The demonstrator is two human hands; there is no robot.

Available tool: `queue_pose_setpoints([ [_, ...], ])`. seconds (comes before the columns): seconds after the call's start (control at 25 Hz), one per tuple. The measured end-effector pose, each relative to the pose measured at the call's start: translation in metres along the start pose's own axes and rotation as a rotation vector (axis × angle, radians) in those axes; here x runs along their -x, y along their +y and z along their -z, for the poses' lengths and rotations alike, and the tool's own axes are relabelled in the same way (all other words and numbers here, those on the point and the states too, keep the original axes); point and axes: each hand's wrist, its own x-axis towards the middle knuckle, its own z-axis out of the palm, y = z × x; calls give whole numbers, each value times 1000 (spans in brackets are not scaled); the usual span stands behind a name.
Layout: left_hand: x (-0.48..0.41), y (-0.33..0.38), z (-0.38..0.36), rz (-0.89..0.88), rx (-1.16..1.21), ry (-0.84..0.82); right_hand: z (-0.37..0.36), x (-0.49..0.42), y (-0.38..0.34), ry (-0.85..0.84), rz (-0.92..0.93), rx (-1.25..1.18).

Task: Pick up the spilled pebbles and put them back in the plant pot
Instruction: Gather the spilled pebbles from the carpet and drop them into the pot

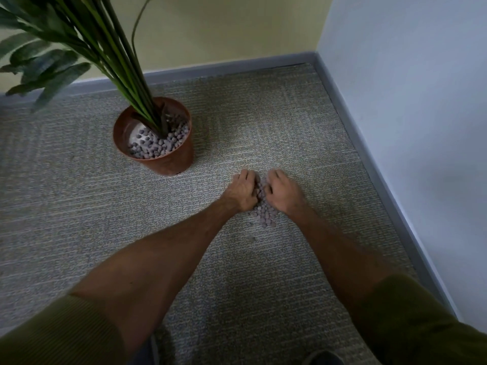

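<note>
A heap of small grey-purple pebbles (265,212) lies on the carpet. My left hand (243,190) and my right hand (284,190) rest on the floor on either side of the heap, fingers curled in and cupping the pebbles between them. Part of the heap is hidden under my palms. A terracotta plant pot (181,151) stands to the left and further away, about a hand's length from my left hand. It holds green stems and several pebbles on a pale surface.
Grey woven carpet (79,201) covers the floor. A grey skirting board (226,65) runs along the yellow back wall, and a white wall (408,127) closes the right side. Large green leaves (47,61) overhang the upper left.
</note>
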Motion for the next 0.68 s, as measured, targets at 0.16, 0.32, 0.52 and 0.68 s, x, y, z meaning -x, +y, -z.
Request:
queue_pose_setpoints([
  [0.16,11,-4,5,-44,-6,-94,25,4,13,-230,97,8],
  [0.32,17,-9,12,-65,-133,-220,41,17,19,-434,54,-45],
  [0.52,23,-2,8,-92,-140,-158,23,31,14,-329,32,-181],
  [0.68,26,-1,8,-76,-94,-115,15,36,13,-290,42,-256],
])
